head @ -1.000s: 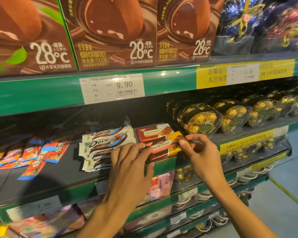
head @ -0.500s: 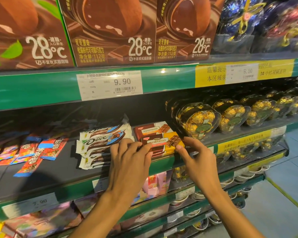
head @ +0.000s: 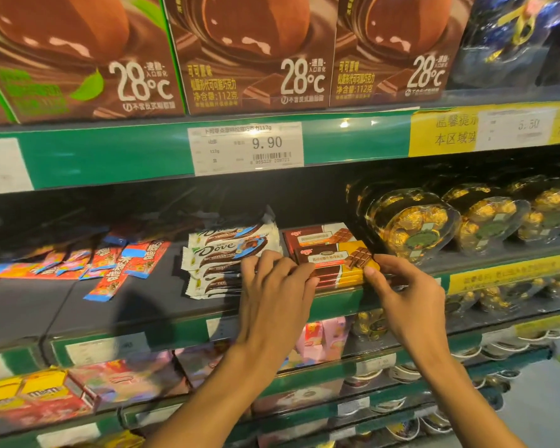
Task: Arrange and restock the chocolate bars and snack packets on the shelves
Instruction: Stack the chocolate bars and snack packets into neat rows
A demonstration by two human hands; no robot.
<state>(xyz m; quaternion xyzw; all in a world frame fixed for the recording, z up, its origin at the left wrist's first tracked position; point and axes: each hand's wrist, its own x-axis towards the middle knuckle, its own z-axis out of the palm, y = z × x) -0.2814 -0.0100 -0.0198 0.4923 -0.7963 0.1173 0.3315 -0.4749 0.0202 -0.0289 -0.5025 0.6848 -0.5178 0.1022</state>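
On the middle shelf front, at 6 o'clock of the view: both hands met at a stack of flat brown-and-yellow cardboard chocolate bars (head: pixel 332 265).
Left hand (head: pixel 277 287): curled fingers lay over the stack's left end, fingertips touching the top bar; whether it gripped or only pressed, I could not tell.
Right hand (head: pixel 404 295): thumb and forefinger pinched the stack's right front corner, remaining fingers loosely bent.
Stack's place: at the dark shelf's front lip (head: pixel 337 303), between white-and-brown Dove foil bars (head: pixel 227 253) at 9 o'clock and clear plastic boxes of gold-wrapped chocolates (head: pixel 411 227) at 2 o'clock.
Step in hand: squaring the stack against the lip, judging by hands bracing both ends.
Next move: likely calls for nudging the bars flush, letting go, then tidying the fanned Dove bars beside.
Further left, at 9 o'clock: red-and-blue snack packets (head: pixel 117 266) lay scattered, apparently still unsorted.
Farthest, at 12 o'clock: brown cardboard chocolate boxes marked 28°C (head: pixel 253 53) stood above a white price label (head: pixel 246 147).
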